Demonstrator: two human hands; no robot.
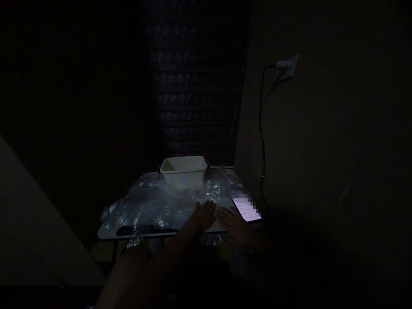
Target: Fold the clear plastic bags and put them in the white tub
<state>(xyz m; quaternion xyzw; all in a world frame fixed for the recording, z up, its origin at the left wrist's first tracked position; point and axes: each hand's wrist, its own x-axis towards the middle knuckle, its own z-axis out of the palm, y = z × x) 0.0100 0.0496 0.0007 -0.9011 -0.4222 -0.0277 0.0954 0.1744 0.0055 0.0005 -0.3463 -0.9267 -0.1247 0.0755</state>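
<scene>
Near the front edge of a small table (pixel 111 234), my left hand (pixel 204 214) rests palm down with its fingers stretched forward, nothing in it. Just to its right lies my right hand (pixel 234 225), flat, its fingers pointing toward the left one. A lit phone (pixel 246 208) sits right beside my right hand. Clear, crinkled plastic bags (pixel 144 201) cover much of the tabletop left of my hands. Behind them stands a white plastic basin (pixel 183 176) with dark handles; its inside is too dark to make out fully.
The room is very dark. A plug sits in a wall socket (pixel 288 68) on the right, and a black cable (pixel 261 124) hangs down beside the table. A dark slatted blind (pixel 196 98) with a thin looped cord is behind. A pale panel (pixel 32 223) stands at the left.
</scene>
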